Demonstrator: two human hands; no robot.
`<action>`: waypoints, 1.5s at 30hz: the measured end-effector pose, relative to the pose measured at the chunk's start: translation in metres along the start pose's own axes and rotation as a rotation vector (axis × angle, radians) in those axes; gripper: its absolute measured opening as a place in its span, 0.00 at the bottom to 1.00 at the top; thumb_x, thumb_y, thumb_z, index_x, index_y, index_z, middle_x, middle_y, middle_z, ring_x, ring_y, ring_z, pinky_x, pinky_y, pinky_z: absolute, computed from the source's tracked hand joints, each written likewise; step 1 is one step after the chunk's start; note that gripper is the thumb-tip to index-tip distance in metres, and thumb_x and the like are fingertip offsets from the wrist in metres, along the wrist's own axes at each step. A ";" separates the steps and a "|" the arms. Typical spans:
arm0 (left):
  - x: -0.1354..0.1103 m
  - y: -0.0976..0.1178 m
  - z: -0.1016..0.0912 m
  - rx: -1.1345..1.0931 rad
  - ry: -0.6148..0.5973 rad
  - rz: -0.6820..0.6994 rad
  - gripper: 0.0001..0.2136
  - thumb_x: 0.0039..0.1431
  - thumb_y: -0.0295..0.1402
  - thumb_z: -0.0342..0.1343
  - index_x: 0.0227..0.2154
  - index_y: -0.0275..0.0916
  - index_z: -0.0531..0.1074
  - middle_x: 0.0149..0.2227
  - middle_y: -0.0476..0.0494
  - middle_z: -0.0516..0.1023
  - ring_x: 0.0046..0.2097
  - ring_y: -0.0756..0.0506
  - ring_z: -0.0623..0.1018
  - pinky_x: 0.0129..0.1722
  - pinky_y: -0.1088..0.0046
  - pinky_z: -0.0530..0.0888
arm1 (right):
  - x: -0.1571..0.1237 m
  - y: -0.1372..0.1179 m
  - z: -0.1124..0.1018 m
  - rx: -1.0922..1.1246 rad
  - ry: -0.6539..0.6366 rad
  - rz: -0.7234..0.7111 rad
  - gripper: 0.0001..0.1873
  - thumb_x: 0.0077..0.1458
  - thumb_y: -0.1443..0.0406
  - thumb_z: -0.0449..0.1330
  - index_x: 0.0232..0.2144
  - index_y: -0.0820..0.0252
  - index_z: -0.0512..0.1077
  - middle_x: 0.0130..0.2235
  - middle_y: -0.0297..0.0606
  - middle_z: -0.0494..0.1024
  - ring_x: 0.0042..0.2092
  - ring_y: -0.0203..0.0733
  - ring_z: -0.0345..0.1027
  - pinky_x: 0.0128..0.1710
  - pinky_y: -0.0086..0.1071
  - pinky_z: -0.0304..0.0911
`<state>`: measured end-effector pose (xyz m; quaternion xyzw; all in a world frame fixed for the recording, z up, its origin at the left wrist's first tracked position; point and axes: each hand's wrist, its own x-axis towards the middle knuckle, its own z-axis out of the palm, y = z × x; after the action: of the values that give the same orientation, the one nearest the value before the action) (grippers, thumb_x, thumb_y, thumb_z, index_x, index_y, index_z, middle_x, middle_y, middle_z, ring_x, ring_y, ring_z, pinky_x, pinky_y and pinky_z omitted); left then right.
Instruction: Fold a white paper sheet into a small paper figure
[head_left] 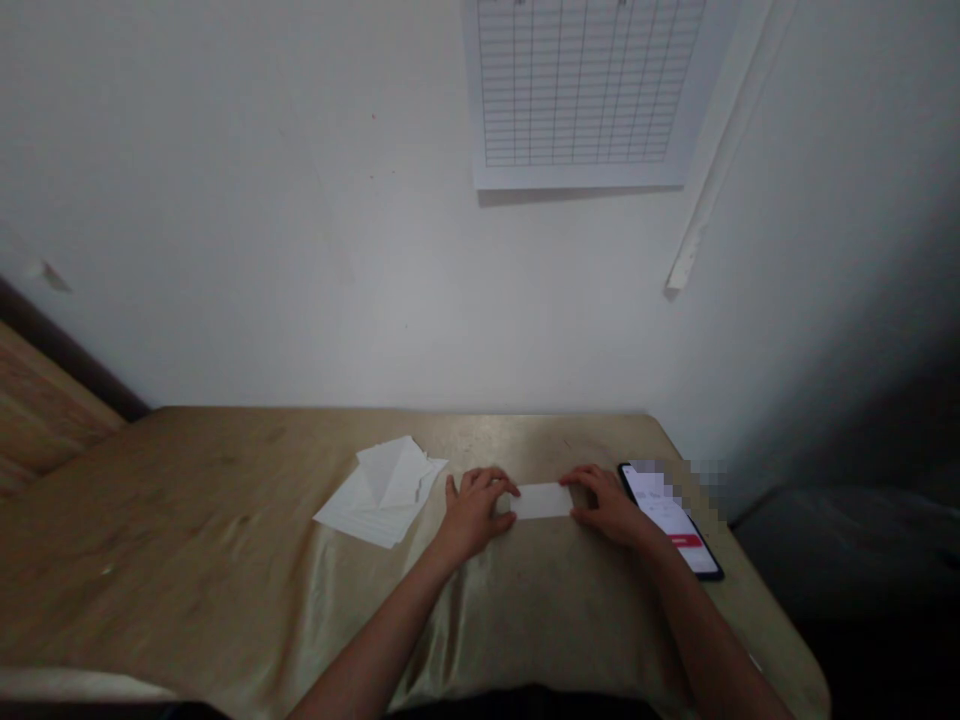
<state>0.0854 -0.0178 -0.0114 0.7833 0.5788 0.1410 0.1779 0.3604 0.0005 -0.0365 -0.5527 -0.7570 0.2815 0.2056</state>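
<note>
A small white rectangle of paper [544,501] lies on the cloth-covered table between my hands. It looks folded, though I cannot make out its layers. My left hand [478,510] grips its left end, with fingertips at the upper corner and the thumb at the lower one. At the opposite end, the fingers and thumb of my right hand [606,508] hold the paper the same way. To the left of my left hand is a loose pile of white paper sheets [367,515], with creased pieces on top.
A lit phone [675,530] lies just right of my right hand, near the table's right edge. The table [187,540] has a wrinkled tan cover and meets a white wall [300,250] at the back. A printed grid sheet [585,90] hangs there.
</note>
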 end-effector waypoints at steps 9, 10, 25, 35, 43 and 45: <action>0.002 -0.009 0.001 -0.031 -0.010 0.021 0.17 0.56 0.35 0.64 0.49 0.58 0.76 0.60 0.53 0.73 0.65 0.35 0.63 0.64 0.29 0.44 | -0.001 0.000 0.001 -0.027 0.012 -0.026 0.30 0.46 0.70 0.62 0.54 0.50 0.75 0.58 0.41 0.70 0.61 0.51 0.60 0.64 0.46 0.54; 0.002 -0.009 0.001 -0.030 -0.008 0.024 0.17 0.56 0.35 0.64 0.48 0.58 0.76 0.60 0.53 0.73 0.65 0.35 0.63 0.64 0.29 0.44 | -0.001 0.000 0.002 -0.032 0.023 -0.025 0.30 0.45 0.70 0.61 0.53 0.50 0.76 0.58 0.41 0.70 0.61 0.51 0.60 0.64 0.46 0.54; -0.002 0.005 0.006 0.005 0.087 0.025 0.08 0.59 0.38 0.62 0.42 0.51 0.77 0.57 0.49 0.73 0.63 0.35 0.65 0.64 0.27 0.42 | -0.009 -0.019 0.011 -0.190 0.135 -0.015 0.22 0.54 0.57 0.64 0.52 0.50 0.74 0.55 0.40 0.71 0.59 0.51 0.62 0.64 0.47 0.51; -0.001 0.024 0.023 0.105 0.175 -0.035 0.20 0.54 0.50 0.65 0.44 0.45 0.73 0.56 0.41 0.71 0.61 0.32 0.65 0.66 0.28 0.38 | -0.008 -0.030 0.022 -0.251 0.198 0.044 0.24 0.51 0.50 0.67 0.49 0.51 0.72 0.53 0.42 0.71 0.60 0.56 0.61 0.66 0.52 0.45; 0.001 0.026 0.026 0.104 0.170 -0.081 0.19 0.54 0.48 0.65 0.44 0.45 0.72 0.57 0.40 0.70 0.62 0.32 0.65 0.65 0.28 0.43 | -0.005 -0.029 0.023 -0.222 0.192 0.069 0.24 0.50 0.53 0.68 0.48 0.51 0.72 0.54 0.42 0.70 0.60 0.55 0.61 0.67 0.51 0.44; 0.002 0.025 0.023 0.092 0.152 -0.084 0.18 0.54 0.46 0.66 0.43 0.45 0.72 0.57 0.41 0.70 0.62 0.32 0.65 0.64 0.27 0.44 | -0.004 -0.027 0.021 -0.202 0.175 0.072 0.23 0.49 0.55 0.69 0.48 0.51 0.73 0.54 0.42 0.70 0.60 0.55 0.60 0.66 0.50 0.45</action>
<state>0.1173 -0.0254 -0.0212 0.7529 0.6286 0.1656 0.1029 0.3289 -0.0136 -0.0353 -0.6200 -0.7402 0.1619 0.2037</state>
